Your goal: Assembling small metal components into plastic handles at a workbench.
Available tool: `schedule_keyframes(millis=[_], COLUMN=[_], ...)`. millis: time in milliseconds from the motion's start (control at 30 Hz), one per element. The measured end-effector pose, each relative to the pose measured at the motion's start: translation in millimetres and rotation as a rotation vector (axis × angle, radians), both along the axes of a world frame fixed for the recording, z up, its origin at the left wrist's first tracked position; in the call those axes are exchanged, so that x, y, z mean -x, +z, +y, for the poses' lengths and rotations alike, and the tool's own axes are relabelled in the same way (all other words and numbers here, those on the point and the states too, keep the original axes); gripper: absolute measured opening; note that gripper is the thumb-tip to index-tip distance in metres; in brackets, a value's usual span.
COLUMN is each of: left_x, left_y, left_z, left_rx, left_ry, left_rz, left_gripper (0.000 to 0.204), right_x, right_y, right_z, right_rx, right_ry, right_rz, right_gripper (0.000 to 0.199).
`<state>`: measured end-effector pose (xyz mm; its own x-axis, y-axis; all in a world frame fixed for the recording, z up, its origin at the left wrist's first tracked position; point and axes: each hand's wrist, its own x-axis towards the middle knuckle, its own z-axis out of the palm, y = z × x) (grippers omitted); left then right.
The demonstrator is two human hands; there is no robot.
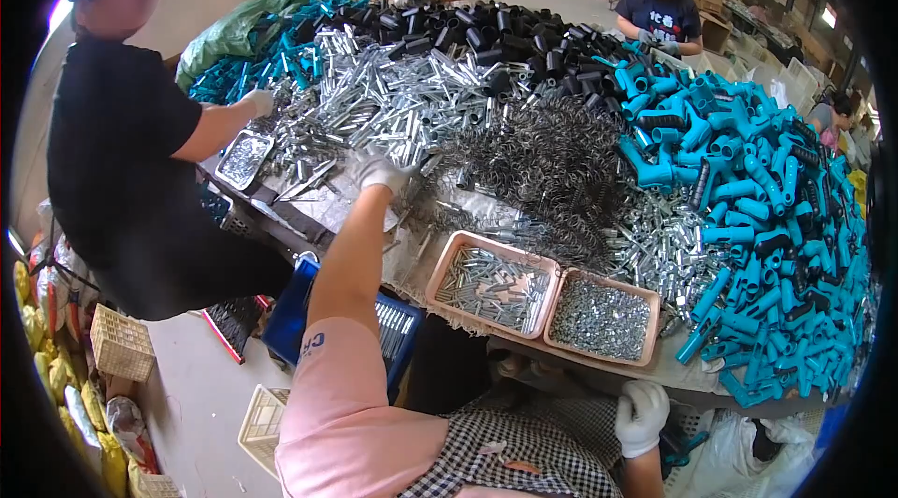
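Looking down, we see a long table (655, 369) heaped with parts; teal tubes (748, 217) pile along its right side, black tubes (524, 35) across the far end, tangled springs (543, 161) in the middle, and silver pins (393, 96) to the left of them; two pink trays sit at the near edge just beside each other, the left tray (491, 288) holding silver pins and the right tray (601, 316) small shiny bits. Around us is a workshop with cardboard boxes at the back, a blue crate (290, 316) under the table and white baskets (122, 344) on the floor; a person in black (117, 161) stands at the left with a gloved hand on the pins, and two more people work at the far end. Our left hand (379, 171), in a white glove, stretches out over the table where pins meet springs, fingers curled down onto the parts; we cannot tell whether it grips any. Our right hand (641, 416), also gloved, hangs low by the near table edge, below the right tray, loosely closed, holding nothing we can make out.
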<state>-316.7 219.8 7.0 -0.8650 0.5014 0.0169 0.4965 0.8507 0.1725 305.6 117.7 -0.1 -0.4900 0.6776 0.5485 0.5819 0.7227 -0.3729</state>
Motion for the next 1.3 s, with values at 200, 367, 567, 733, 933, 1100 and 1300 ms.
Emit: schedule_keyframes(millis=[200,367,567,733,933,1100,1300], left_x=[26.5,18.9,7.5,-48.3,-194.1,-308.2,-340.9], left_y=[14.4,-2.0,-29.5,3.6,62.2,48.9,30.9], left_z=[-12.5,-16.9,-30.9,-38.5,-82.5,-128.2,-141.0], left_rx=[0.19,0.232,-0.463,-1.385,-1.39,-1.093,-0.706], left_ry=[-0.122,-0.189,-0.014,-0.432,-0.958,-1.365,-1.166], left_rz=[-0.1,-0.137,0.074,-0.09,-0.626,-0.64,-0.855], left_gripper=[0.125,0.082,0.048,0.026,0.028,0.04,0.053], right_x=[17.3,34.3,51.9,84.0,143.9,149.7,118.0], right_y=[-0.6,3.9,22.4,33.9,31.1,23.7,17.0], right_z=[-7.6,-11.9,-12.6,-14.4,-13.7,-23.9,-52.6], right_rx=[0.075,0.063,-0.014,0.075,0.148,0.558,1.35], right_ry=[0.017,0.063,0.196,0.312,0.292,0.471,0.255], right_rz=[-0.03,-0.013,0.015,0.108,0.214,0.564,0.596], right_gripper=[0.017,0.014,0.015,0.017,0.056,0.086,0.066])
